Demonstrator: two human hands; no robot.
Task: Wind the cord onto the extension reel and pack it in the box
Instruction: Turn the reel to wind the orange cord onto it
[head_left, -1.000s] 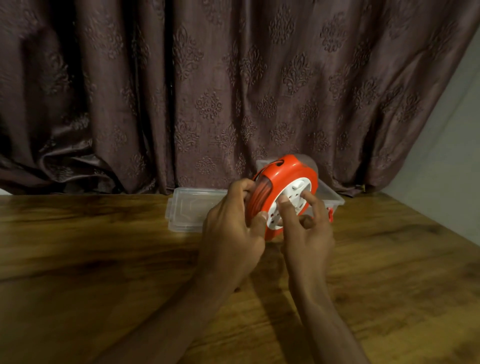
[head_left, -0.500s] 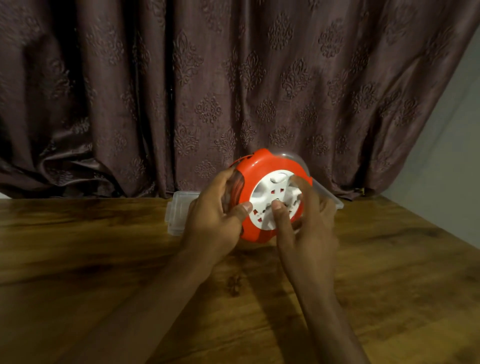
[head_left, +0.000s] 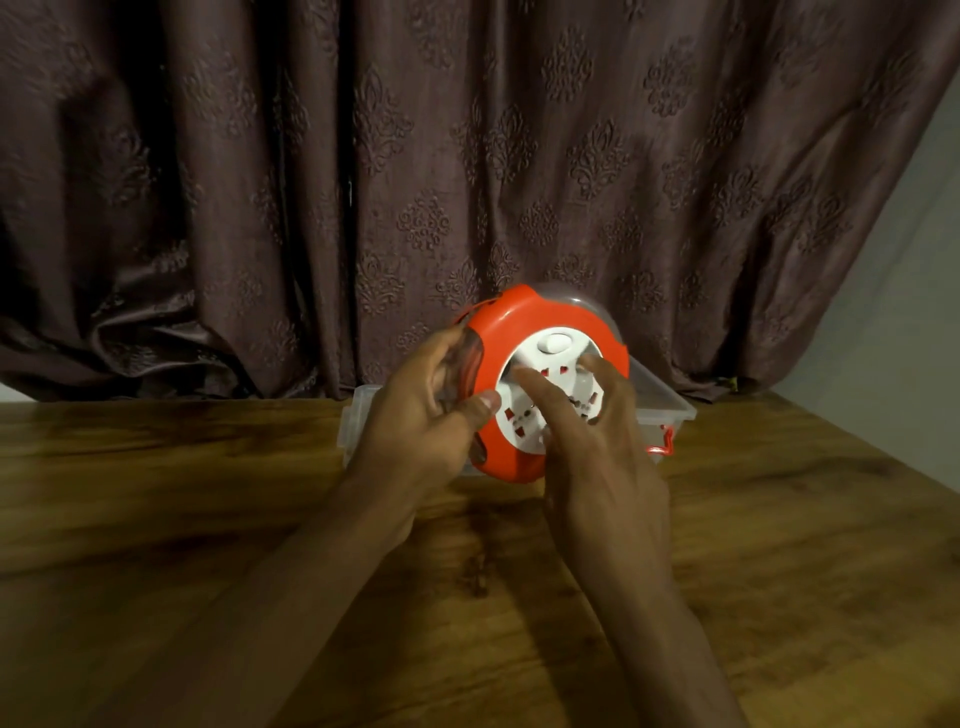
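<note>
An orange extension reel (head_left: 511, 322) with a white socket face is held upright above the wooden table, its face turned toward me. My left hand (head_left: 426, 421) grips the reel's left rim, thumb on the orange front. My right hand (head_left: 592, 436) has its fingers spread on the white socket face. A clear plastic box (head_left: 667, 402) lies on the table behind the reel, mostly hidden by it and my hands. A short red piece, probably the cord or a clasp (head_left: 662, 446), shows at the box's right end. The wound cord is hardly visible.
A dark patterned curtain (head_left: 415, 182) hangs right behind the table's far edge. A pale wall (head_left: 904, 312) is at the right. The wooden table (head_left: 156, 519) stretches left and toward me.
The reel has been lifted and turned so its socket face points more toward me. My right hand's fingers have shifted across the white face, and my left hand's grip moved along the rim.
</note>
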